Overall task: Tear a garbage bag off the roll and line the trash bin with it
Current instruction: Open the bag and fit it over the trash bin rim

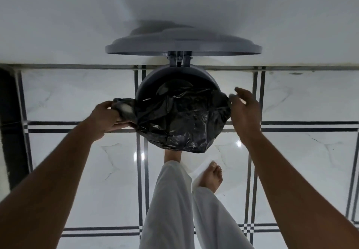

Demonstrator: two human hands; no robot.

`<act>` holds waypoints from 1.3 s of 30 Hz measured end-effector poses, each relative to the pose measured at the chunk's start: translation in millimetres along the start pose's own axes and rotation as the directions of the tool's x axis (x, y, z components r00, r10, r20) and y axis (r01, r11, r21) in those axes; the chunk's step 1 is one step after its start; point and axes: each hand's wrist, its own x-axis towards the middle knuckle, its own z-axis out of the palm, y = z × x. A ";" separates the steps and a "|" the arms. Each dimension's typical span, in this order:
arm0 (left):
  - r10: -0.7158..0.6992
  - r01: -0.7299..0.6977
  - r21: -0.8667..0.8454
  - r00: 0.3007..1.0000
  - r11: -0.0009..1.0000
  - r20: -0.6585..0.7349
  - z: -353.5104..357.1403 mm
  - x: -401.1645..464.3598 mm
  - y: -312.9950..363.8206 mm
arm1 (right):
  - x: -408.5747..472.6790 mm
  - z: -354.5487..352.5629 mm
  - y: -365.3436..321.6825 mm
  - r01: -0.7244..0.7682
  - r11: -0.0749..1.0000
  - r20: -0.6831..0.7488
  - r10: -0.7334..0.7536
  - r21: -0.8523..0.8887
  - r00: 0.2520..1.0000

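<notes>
Landmark: the grey trash bin, seen from above, its lid swung up on the hinge at the far side, against the wall.
Bag position: the black garbage bag is draped over the near half of the bin's mouth, part sagging inside, part hanging down the near outer side; the far rim is bare.
Left hand: your left hand, left of the bin, has fingers and thumb curled round a bunched corner of the film.
Right hand: your right hand, just right of the bin, has fingers apart and loosely bent at the bag's edge; I cannot tell whether they pinch the film.
Handling: the bag looks very light, thin, limp and slick. Expect it to slip, cling and tear if yanked.
Where to hold: take the open hem, not the crumpled body, one hand on each side of the bin.
Next: stretch the hem over the far rim, then fold it down all round.
</notes>
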 end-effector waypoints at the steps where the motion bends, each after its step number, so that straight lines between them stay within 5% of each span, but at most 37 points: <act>1: 0.040 -0.033 0.091 0.996 0.995 -0.075 -3.0 -3.7 4.8 | 1.5 0.6 -2.7 0.073 0.997 0.045 -0.072 -0.024 0.996; 4: 0.191 -0.144 0.248 0.966 0.958 -0.176 -4.7 -15.5 21.3 | 6.4 2.5 -6.1 0.364 0.854 0.183 -0.317 -0.372 0.931; 6: 0.315 -0.263 0.312 0.941 0.913 -0.127 -2.4 -27.7 32.6 | 11.0 3.9 -7.9 0.422 0.741 0.195 -0.379 -0.522 0.905; 11: 0.495 -0.408 0.664 0.866 0.626 0.065 13.9 -36.6 49.7 | 20.3 3.0 -23.0 0.260 0.927 0.096 -0.243 -0.271 0.965; 13: 0.507 -0.443 0.519 0.862 0.731 0.022 20.7 -33.8 61.3 | 24.1 6.6 -28.8 0.163 0.986 0.067 -0.165 0.034 0.984; 15: 0.386 -0.387 0.036 0.922 0.921 0.031 26.6 -36.7 74.0 | 33.4 10.9 -30.7 0.091 0.973 0.020 -0.097 0.213 0.995; 17: 0.354 -0.323 -0.291 0.933 0.901 0.061 31.1 -28.9 82.4 | 44.5 18.2 -33.0 0.123 0.982 -0.033 -0.119 0.144 0.992; 18: 0.373 -0.342 -0.314 0.927 0.886 0.043 33.4 -20.2 84.0 | 47.0 21.4 -35.8 0.146 0.987 -0.029 -0.144 0.071 0.989; 22: 0.410 -0.409 0.040 0.901 0.912 -0.138 53.4 10.3 89.6 | 51.8 40.0 -42.3 0.142 0.986 0.135 -0.130 -0.083 0.982; 26: 0.230 -0.220 0.437 0.973 0.872 0.030 69.3 26.1 82.6 | 64.3 53.6 -46.3 -0.020 0.983 0.270 0.069 -0.182 0.960; 30: 0.128 -0.044 0.522 0.984 0.852 -0.126 63.2 26.4 75.6 | 71.0 40.8 -34.6 -0.107 0.986 0.098 0.120 -0.128 0.988; 33: 0.420 -0.060 0.731 0.849 0.680 -0.321 57.4 16.3 71.1 | 64.7 25.6 -27.2 -0.051 0.985 -0.077 0.039 -0.164 0.996; 35: 0.503 -0.184 0.706 0.820 0.684 -0.274 58.6 11.7 68.4 | 53.8 18.1 -25.7 -0.017 0.985 -0.113 -0.003 -0.174 0.994; 37: 0.312 -0.215 0.452 0.938 0.866 -0.150 61.9 7.0 67.0 | 37.5 16.7 -20.8 -0.017 0.986 -0.051 0.009 -0.169 0.999; 39: 0.091 -0.081 0.252 0.995 0.964 -0.028 64.7 6.4 59.2 | 20.7 20.2 -11.2 -0.089 0.978 0.060 0.102 -0.186 0.993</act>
